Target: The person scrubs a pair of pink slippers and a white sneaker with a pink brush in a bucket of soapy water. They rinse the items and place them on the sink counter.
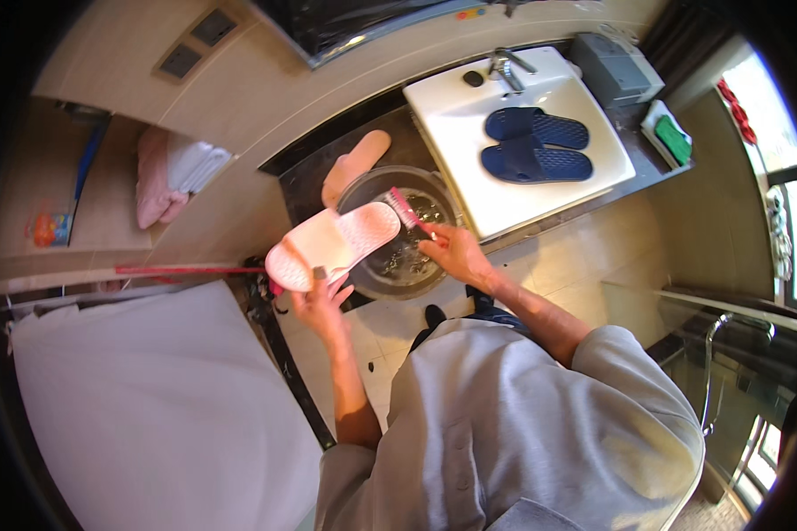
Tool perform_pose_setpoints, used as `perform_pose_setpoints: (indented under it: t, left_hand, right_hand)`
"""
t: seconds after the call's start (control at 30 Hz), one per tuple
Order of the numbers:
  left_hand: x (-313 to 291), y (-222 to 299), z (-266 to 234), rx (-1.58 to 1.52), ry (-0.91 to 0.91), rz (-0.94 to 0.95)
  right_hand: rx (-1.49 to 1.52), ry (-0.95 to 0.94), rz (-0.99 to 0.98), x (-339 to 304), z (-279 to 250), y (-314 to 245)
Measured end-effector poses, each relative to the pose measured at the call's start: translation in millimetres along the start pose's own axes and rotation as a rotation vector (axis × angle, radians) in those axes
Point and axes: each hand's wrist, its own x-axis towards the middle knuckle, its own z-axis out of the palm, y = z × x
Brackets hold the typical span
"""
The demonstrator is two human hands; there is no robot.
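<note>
My left hand [321,303] grips a pink slide slipper [372,228] by its strap end, holding it tilted over the left side of a dark basin [432,285]. Water with some foam shows inside the basin. In my right hand [459,254] is a pink scrub brush [405,209], its bristles close to the slipper's toe end; whether they touch it I cannot tell. Another pink slipper [366,152] lies on the dark counter behind the basin. Two navy blue slippers [540,163] rest side by side in the white sink [456,133].
A chrome faucet [508,69] stands at the sink's back. Right of it are a grey box [618,71] and a green cloth or sponge [673,140]. Folded towels [186,168] sit on a left shelf. A large white-covered surface [150,398] fills the lower left.
</note>
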Motion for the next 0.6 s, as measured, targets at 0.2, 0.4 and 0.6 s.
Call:
perform_pose_setpoints:
  t: [0.2,0.4,0.6]
  left_hand:
    - [9,-20,19,-0.229,-0.205,-0.228]
    - [11,-35,113,-0.311,-0.519,-0.366]
    - [13,-61,247,-0.433,-0.847,-0.557]
  right_hand:
    - [0.244,0.06,0.079,-38,-26,-28]
    - [0.359,0.249,-0.006,-54,-55,-38]
    - [0.347,0.366,-0.1,-59,-68,-29]
